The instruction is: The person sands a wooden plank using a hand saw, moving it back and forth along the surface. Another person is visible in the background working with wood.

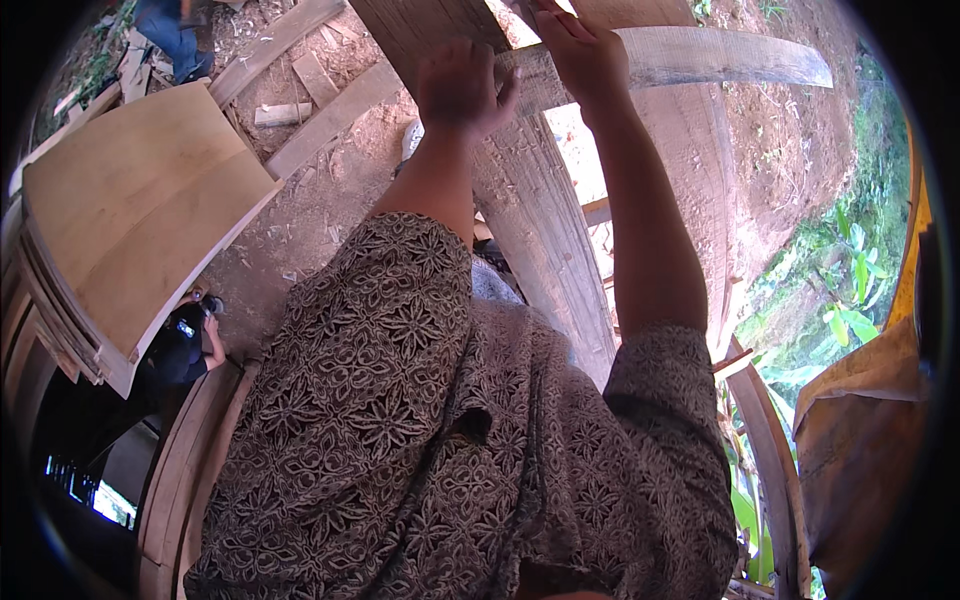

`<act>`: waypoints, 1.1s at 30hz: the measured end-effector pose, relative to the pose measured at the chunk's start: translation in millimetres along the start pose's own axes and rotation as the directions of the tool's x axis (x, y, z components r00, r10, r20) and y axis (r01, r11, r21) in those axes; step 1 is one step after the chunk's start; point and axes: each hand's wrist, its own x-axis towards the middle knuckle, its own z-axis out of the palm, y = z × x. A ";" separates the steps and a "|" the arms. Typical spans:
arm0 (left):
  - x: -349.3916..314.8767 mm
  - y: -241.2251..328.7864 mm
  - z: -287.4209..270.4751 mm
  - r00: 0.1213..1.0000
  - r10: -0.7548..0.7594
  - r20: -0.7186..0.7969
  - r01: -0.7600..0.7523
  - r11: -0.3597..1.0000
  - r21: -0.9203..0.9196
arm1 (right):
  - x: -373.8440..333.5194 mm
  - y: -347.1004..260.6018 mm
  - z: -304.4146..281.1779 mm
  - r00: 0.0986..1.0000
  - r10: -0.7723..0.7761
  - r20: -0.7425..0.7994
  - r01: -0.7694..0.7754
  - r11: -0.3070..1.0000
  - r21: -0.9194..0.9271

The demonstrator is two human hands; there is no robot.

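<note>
A narrow grey wooden board (720, 57) lies crosswise over a long weathered plank (540, 215) that runs away from me. At the board's left end is my left hand (460, 88), its fingers curled and its thumb against the board. My right hand (582, 55) is closed above the same board, farther right. A small dark piece of something (524, 12) shows by its fingertips at the upper rim; its kind is not clear. Beneath the board, right of my right forearm, stretches a wide reddish-brown plank (685, 170).
Light plywood sheets (150, 190) are stacked at left. Offcuts (283, 114) and chips litter the earth floor. A person's jeans-clad leg (168, 38) shows at far left; another person (190, 340) with a camera-like device is below the stack. Green plants (850, 275) and a brown sheet (860, 440) are at right.
</note>
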 end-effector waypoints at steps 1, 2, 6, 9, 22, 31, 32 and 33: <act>-6.1 0.6 -3.0 0.999 -0.018 0.033 0.019 1.000 -0.019 | -6.9 -6.7 0.8 0.994 0.108 0.009 -0.108 0.980 0.167; -10.9 -5.3 2.0 0.999 -0.009 0.038 0.009 1.000 0.003 | -16.4 -12.4 -1.1 0.976 0.216 0.033 -0.215 0.922 0.321; -0.1 -20.4 24.9 0.998 0.010 -0.068 -0.006 0.998 0.063 | -93.1 -45.7 -78.9 0.672 0.631 0.387 -0.732 0.487 0.477; -1.7 -15.6 16.2 0.997 -0.003 -0.083 0.009 0.998 0.064 | -185.9 -70.6 -162.9 0.609 0.671 0.423 -0.791 0.470 0.392; -7.0 -5.5 5.6 0.999 0.042 -0.021 -0.042 0.999 -0.005 | -104.2 -30.1 -69.1 0.651 0.634 0.418 -0.717 0.331 0.614; -6.1 -7.9 8.5 0.997 0.069 -0.031 -0.068 0.998 0.014 | -80.3 -47.4 -71.9 0.625 0.671 0.400 -0.773 0.459 0.438; -1.3 -14.5 14.9 0.997 0.076 -0.017 -0.075 0.994 0.078 | -102.9 -56.4 -86.9 0.650 0.659 0.377 -0.745 0.456 0.487; 3.2 -24.0 24.2 0.997 0.077 0.000 -0.076 0.986 0.149 | -129.8 -63.5 -105.8 0.637 0.662 0.395 -0.757 0.438 0.485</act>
